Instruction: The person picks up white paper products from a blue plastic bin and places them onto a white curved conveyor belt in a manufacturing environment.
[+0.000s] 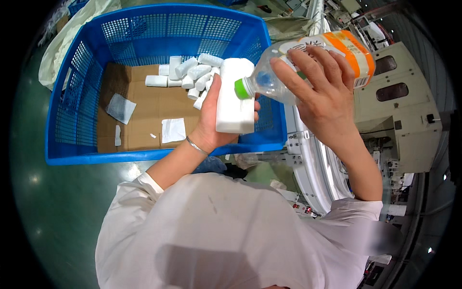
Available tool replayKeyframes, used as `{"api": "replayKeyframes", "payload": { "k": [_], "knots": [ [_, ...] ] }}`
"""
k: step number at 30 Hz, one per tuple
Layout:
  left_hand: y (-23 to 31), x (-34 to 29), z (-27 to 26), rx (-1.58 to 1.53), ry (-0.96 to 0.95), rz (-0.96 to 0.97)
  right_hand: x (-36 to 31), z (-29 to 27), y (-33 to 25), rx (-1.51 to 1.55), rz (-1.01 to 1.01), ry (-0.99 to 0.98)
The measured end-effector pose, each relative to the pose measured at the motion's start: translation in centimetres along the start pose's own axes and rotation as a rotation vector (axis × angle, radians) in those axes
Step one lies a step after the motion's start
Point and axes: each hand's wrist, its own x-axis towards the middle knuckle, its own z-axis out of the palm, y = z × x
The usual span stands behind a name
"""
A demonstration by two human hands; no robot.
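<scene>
My left hand (210, 123) is wrapped round a block of white paper rolls (234, 108), apparently pressed side by side, above the near right part of a blue basket (168, 156). In my right hand (325, 94) is a clear plastic bottle (274, 58) with an orange label, gripped round its body and tilted cap-down to the left. Its green cap (241, 89) is at the face of the paper rolls; whether it touches or presses there I cannot tell. Several loose white rolls (187, 70) lie heaped in the basket behind my left hand.
Brown cardboard (144, 108) lines the basket floor, with scraps of white paper (173, 130) on it. A white machine rail (313, 166) runs close along the basket's right side. Beyond stands a pale machine cabinet (402, 111). Green floor (43, 192) shows at left.
</scene>
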Motion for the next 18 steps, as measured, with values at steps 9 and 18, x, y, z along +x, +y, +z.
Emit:
{"api": "replayKeyframes", "payload": {
  "k": [9,18],
  "knots": [
    [1.5,0.3,-0.7,-0.143,0.104,0.108,-4.3,-0.7,0.6,0.500,0.191,-0.108],
    [1.7,0.6,-2.2,0.167,0.211,0.094,-14.7,9.3,7.0,1.032,1.333,0.211]
  ]
}}
